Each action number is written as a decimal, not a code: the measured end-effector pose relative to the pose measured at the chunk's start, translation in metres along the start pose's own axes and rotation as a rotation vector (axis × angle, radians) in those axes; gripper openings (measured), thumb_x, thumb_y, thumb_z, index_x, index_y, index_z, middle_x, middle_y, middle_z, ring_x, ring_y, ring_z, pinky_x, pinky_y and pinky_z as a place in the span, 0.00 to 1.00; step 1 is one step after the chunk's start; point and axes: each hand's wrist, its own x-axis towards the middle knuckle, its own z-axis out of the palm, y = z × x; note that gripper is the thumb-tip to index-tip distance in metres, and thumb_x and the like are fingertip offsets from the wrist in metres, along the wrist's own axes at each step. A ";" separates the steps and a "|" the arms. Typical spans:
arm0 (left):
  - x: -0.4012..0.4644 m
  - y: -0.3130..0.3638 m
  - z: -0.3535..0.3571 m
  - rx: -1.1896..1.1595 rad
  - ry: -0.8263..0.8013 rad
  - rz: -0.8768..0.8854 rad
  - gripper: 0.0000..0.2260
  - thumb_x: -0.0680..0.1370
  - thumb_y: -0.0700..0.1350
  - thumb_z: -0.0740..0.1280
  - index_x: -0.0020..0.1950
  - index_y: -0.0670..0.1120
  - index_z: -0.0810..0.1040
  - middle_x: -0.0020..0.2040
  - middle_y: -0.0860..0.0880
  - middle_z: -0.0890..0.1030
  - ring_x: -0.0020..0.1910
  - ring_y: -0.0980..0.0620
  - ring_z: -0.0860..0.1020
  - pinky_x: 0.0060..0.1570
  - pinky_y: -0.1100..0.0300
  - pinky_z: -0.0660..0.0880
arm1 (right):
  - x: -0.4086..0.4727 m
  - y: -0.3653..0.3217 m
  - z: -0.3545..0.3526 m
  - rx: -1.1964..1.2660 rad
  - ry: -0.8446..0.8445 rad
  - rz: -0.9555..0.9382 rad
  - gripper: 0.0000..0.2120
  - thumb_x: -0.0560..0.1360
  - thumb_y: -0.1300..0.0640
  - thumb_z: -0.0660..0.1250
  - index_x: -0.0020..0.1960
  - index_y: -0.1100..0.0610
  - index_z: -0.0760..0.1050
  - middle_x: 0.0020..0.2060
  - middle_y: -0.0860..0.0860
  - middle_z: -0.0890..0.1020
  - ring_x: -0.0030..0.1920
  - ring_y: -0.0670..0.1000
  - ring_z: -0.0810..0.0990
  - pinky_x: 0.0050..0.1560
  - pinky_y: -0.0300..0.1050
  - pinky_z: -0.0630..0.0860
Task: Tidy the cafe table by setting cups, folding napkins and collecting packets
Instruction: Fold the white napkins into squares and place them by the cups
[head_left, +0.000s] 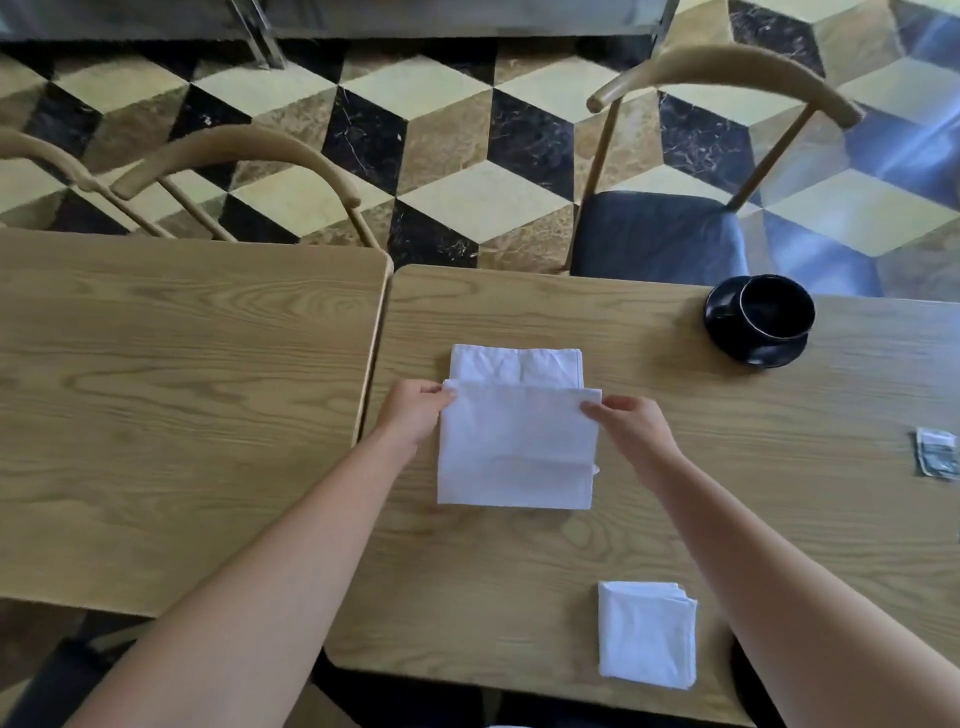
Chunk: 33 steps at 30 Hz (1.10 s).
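So rn both hands are on the white napkin (514, 447) that's lying flat on the table (675, 519) right between them. Left hand (413, 410) pinches the top-left corner of the folded-over layer, fingers curled onto the edge, and right hand (631, 421) does the same w/ the top-right corner. The upper flap stops short of the far edge, so a strip of the bottom layer pokes out just past the fingertips, i.e. fold isn't lined up yet imo. Cloth looks thin, soft and super light, zero stiffness, so it'll flop and wrinkle if you lift from one point. Best bet is holding it by the two corners like this and keeping it taut, then pressing the crease flat w/ the palm. Not slippery on wood afaict, but light enough to slide if you drag it. Another napkin, already folded (647, 634), sits near the right forearm, close to the body. Black cup (776, 306) on its saucer (753, 343) is well beyond the right hand, fragile stuff, so keep elbows away. A small packet (937, 460) lies far out to the right of the right hand, still not collected. Napkin part looks maybe halfway done.
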 end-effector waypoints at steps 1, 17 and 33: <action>0.012 0.003 0.004 -0.017 0.018 -0.014 0.10 0.78 0.45 0.69 0.37 0.46 0.82 0.26 0.59 0.79 0.26 0.61 0.73 0.28 0.66 0.66 | 0.013 -0.004 0.002 -0.026 0.015 -0.019 0.07 0.75 0.52 0.71 0.42 0.54 0.84 0.25 0.42 0.76 0.25 0.43 0.71 0.26 0.38 0.65; 0.093 0.010 0.038 -0.109 0.198 -0.164 0.06 0.75 0.47 0.70 0.39 0.49 0.77 0.39 0.49 0.79 0.37 0.50 0.74 0.39 0.58 0.70 | 0.096 -0.021 0.024 -0.118 0.031 -0.007 0.13 0.76 0.52 0.67 0.46 0.63 0.81 0.37 0.55 0.83 0.39 0.61 0.83 0.43 0.60 0.83; -0.029 -0.079 0.042 0.744 0.181 0.578 0.21 0.75 0.39 0.65 0.68 0.38 0.74 0.67 0.41 0.74 0.67 0.42 0.72 0.67 0.47 0.70 | -0.028 0.061 0.058 -0.684 0.078 -0.487 0.26 0.74 0.60 0.68 0.71 0.61 0.71 0.73 0.59 0.71 0.71 0.62 0.69 0.68 0.57 0.68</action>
